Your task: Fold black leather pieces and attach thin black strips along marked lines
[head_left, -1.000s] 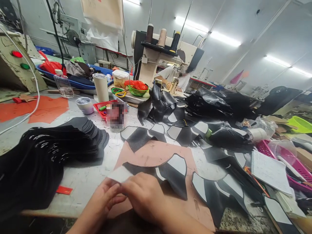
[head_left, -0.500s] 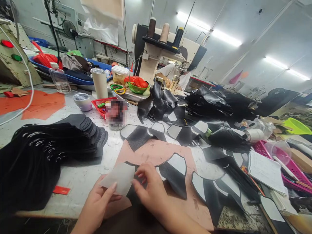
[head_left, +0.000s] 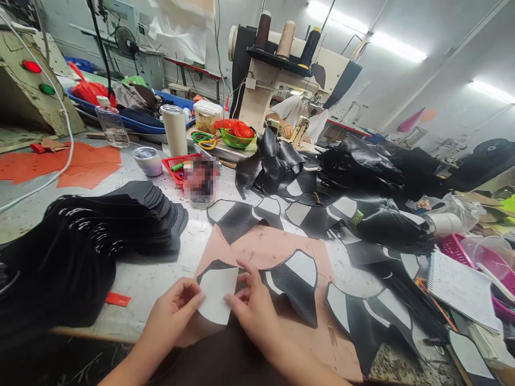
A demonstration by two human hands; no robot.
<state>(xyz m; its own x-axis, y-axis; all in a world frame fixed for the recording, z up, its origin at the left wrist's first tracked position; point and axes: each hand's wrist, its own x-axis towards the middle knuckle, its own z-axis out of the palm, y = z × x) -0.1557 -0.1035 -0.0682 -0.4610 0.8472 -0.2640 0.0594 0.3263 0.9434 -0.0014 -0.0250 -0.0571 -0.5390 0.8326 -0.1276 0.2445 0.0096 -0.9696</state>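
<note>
A white curved patch [head_left: 219, 295], paper-like and with one straight side, lies over the left end of a black leather-like piece [head_left: 293, 295]. My left hand [head_left: 173, 311] pinches the patch at its left edge. On the opposite side, my right hand [head_left: 257, 313] has its thumb on the right edge, with the fingers partly curled and the index finger raised. The black piece rests on a pinkish-tan sheet [head_left: 265, 241] and carries another white patch at its right end. How firmly the patch touches the black piece cannot be made out.
Stacked black pieces [head_left: 120, 225] stand at left beside an orange-red strip [head_left: 118, 299]. Similar patched pieces [head_left: 368, 316] lie right and beyond. Cups [head_left: 148, 161], a red basket [head_left: 175, 163] and a sewing machine [head_left: 257, 88] are farther back. A spiral notebook [head_left: 462, 289] lies right.
The white patch has gone from tilted in my left hand to flat over the black piece's left end. My right hand has come onto its right edge. The camera view has shifted slightly.
</note>
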